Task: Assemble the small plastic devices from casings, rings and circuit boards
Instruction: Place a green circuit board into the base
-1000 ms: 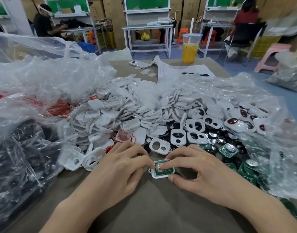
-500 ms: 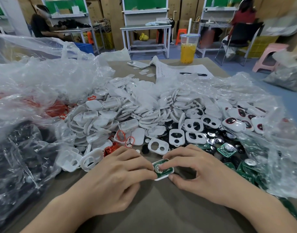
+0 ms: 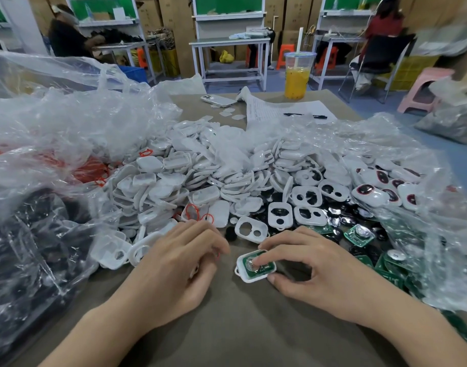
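Casing [image 3: 251, 278] edge pinched by right hand [image 3: 319, 266], left hand [image 3: 174, 266] curled beside, apart

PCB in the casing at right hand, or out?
In. The green circuit board lies inside the rim of the white casing, uncovered; the right hand holds the casing, one fingertip on the board.

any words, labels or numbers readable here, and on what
None can be read.
paper: printed lines, too small to read.
circuit board in the casing: markings, if any, too small to tell.
cup: no label shows.
boxes: no print can be made out.
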Tool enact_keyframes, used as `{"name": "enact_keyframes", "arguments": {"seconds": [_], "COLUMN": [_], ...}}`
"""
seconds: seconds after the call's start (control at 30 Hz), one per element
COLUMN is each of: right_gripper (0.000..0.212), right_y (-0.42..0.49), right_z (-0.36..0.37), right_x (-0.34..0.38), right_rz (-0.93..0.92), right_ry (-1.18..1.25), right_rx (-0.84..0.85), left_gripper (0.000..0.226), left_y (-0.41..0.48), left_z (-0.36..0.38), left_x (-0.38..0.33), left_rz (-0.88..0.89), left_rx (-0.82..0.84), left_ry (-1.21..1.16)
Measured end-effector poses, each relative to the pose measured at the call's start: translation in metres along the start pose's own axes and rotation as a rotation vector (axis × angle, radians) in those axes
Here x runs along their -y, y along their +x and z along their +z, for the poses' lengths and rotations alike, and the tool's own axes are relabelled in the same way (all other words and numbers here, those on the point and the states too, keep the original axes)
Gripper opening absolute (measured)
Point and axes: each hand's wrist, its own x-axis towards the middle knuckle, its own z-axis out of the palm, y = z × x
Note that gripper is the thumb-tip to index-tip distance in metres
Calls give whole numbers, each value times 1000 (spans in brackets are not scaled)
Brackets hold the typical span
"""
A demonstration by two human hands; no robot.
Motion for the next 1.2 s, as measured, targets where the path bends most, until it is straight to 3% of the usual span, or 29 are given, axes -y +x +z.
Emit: {"name": "enact_keyframes", "arguments": {"seconds": [0.13, 0.3, 0.63, 0.87, 1.1, 1.2], "right_gripper": [28, 25, 36, 44, 50, 49], "right_y": [1, 2, 1, 1, 2, 4], "right_z": [-1, 0, -3, -2, 1, 3], "right_x": [1, 6, 16, 22, 19, 19], "right_rz": [18, 46, 25, 98, 157, 158], "right_ry": [-1, 90, 255, 246, 275, 230], "right_rx": [-3, -97, -241, -250, -212, -155], "left_gripper": [13, 24, 27, 31, 28, 22], "left_y": [2, 1, 7, 5, 5, 4], "left_z": [3, 9, 13, 11, 9, 9], "left_x": [-6, -9, -14, -14, -16, -12], "left_rz": [-12, 29, 67, 53, -83, -136], "left_rx": [34, 160, -46, -133, -58, 18], "left_ry": [20, 68, 29, 45, -192, -187]}}
